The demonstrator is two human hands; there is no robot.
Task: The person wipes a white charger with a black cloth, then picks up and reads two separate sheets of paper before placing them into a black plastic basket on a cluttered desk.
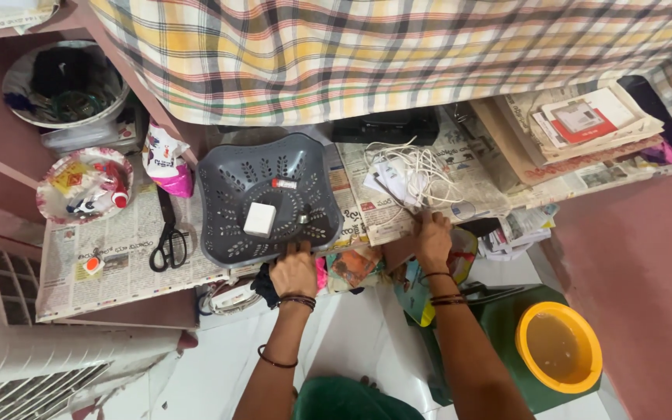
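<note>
Gripping the grey basket, left hand; right hand pinches newspaper.

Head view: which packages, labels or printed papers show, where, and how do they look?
Pouch: left of the grey basket, white with pink base.
White box: inside the basket, square.
Red-and-white card: top right on a paper stack.
Newspaper: under the scissors.
Left hand touches the basket; right hand grips papers.
</note>
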